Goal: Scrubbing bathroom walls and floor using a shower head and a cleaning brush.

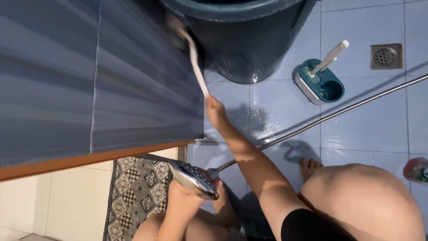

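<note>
My right hand [216, 111] grips the end of a long white brush handle [196, 67]. The brush head is blurred against the blue ribbed panel [133, 80], right beside a dark teal bucket [249, 40]. Lower down, my left hand [183, 203] holds a chrome shower head [194, 178] with its face turned up. Its metal hose [339, 114] runs across the wet floor to the right edge.
A teal and white holder [330, 89] with a white-handled brush stands on the blue floor tiles, and a square metal drain [385, 56] lies beyond it. A patterned black and white mat [133, 187] lies at lower left. A pink and green bottle [417, 169] shows at the right edge.
</note>
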